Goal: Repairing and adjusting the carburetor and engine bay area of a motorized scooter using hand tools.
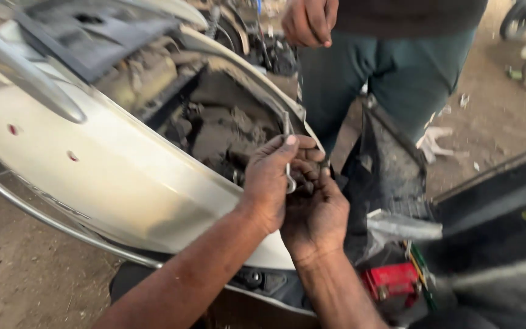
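My left hand (270,180) grips a slim metal spanner (288,152) that stands upright at the edge of a scooter's white rear body panel (123,176). My right hand (315,210) is cupped just below and to the right, fingers curled against the left hand and the panel's edge; what the fingers pinch is hidden. Both hands are at the rim of the opened, dusty engine bay (226,128).
Another person in green trousers (391,67) stands behind the scooter, one hand (310,21) hanging by the waist. A chrome grab rail (31,79) runs at left. A red battery (391,281) and black plastic panels (391,164) lie at right. Dirt ground (19,274) surrounds everything.
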